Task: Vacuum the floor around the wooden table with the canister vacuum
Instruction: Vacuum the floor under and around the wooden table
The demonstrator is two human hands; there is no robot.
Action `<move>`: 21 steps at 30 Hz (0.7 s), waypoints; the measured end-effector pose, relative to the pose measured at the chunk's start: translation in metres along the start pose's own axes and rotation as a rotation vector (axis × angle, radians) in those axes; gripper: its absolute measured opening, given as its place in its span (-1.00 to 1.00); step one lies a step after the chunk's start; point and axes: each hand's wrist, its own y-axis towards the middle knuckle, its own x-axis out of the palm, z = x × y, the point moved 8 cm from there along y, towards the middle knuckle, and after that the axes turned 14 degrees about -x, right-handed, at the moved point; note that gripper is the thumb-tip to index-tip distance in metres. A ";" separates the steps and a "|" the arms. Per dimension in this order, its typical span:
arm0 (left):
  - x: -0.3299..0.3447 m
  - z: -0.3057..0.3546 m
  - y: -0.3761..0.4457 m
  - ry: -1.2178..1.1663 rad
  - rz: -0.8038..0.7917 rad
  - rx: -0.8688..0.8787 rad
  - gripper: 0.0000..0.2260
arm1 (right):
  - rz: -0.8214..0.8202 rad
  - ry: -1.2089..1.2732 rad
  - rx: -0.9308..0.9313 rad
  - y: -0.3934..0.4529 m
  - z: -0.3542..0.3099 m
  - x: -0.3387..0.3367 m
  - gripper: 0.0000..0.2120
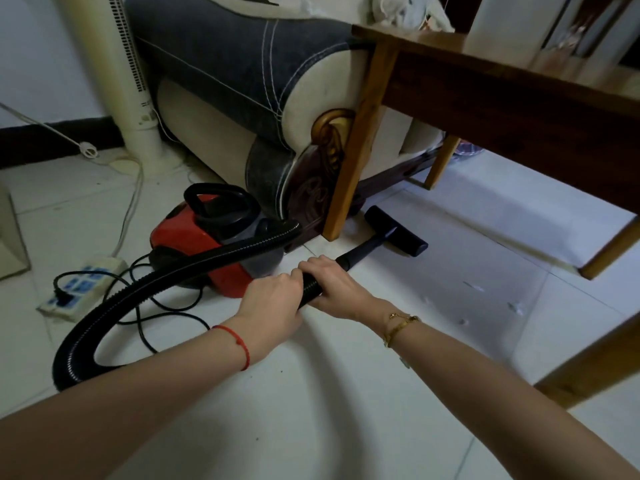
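Vacuum sits on the white tile floor, red and black canister parked right up against the sofa end, just left of the bench leg. Its ribbed black hose comes off the front, loops down toward the camera and curls back up into both hands.

Both hands are on the hose where it joins the wand. Left hand is wrapped over the top of the hose, fingers curled round it. Right hand is grasping it just ahead, touching the left, fingers closed around the black collar. So each grip is clamped on the hose, canister sitting just beyond and to the left of them.

The wand runs forward from the right hand to the floor head, which lies flat on the tiles right beside the foot of that front leg, at the edge of the bench's shadow.

Off to the left there's a power strip on the floor with the black cord plugged in, cord snaking under the hose loop. A tower fan stands in the corner behind.
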 end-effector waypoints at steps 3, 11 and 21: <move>-0.004 -0.021 -0.019 -0.036 -0.053 -0.049 -0.70 | -0.003 0.002 0.013 -0.003 -0.012 -0.005 -0.83; -0.023 -0.037 -0.049 -0.120 -0.019 -0.036 -0.77 | -0.017 0.046 -0.021 -0.002 -0.037 -0.018 -0.84; -0.024 -0.009 -0.013 -0.048 0.007 -0.033 -0.78 | 0.009 0.033 0.016 -0.001 0.011 -0.030 -0.85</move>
